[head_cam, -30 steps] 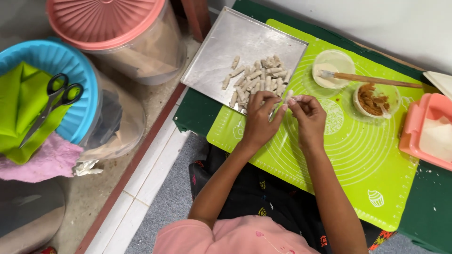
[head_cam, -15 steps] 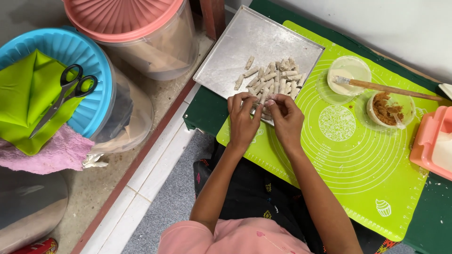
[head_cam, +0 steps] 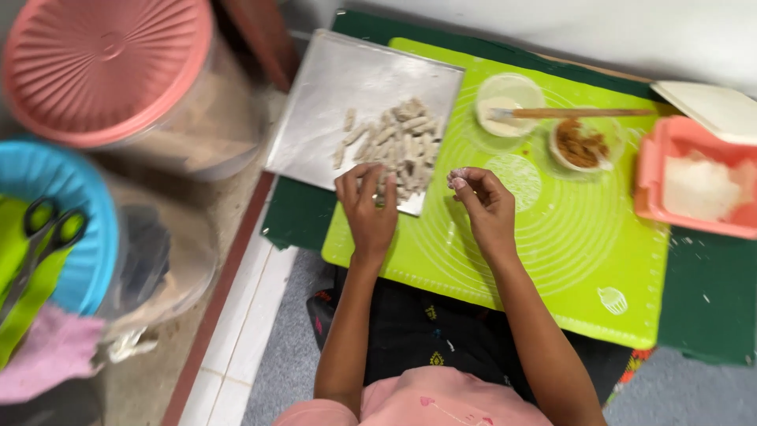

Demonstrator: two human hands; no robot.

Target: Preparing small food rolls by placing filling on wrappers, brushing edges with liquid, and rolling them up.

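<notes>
Lower centre of the frame, both forearms reach up over the green mat (head_cam: pixel 552 260). The left hand (head_cam: pixel 369 207), fingers loosely spread, has dropped onto the heap of rolled dough sticks (head_cam: pixel 398 142) on the metal tray (head_cam: pixel 331 95). The right hand (head_cam: pixel 482 201) has drawn back, floury fingertips pinched together; whether they grip anything I cannot tell. Beyond sits the bowl of filling (head_cam: pixel 582 144).

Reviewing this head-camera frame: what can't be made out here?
- Left hand: fingertips lie over the rolled pieces on the metal tray; any grip is hidden by the hand itself.
- Right hand: pinched fingertips look floury; what they hold is too small.
- Scissors and blue lid: blurred, cut by the left edge.
- Pink tub: cut by the right edge.
</notes>
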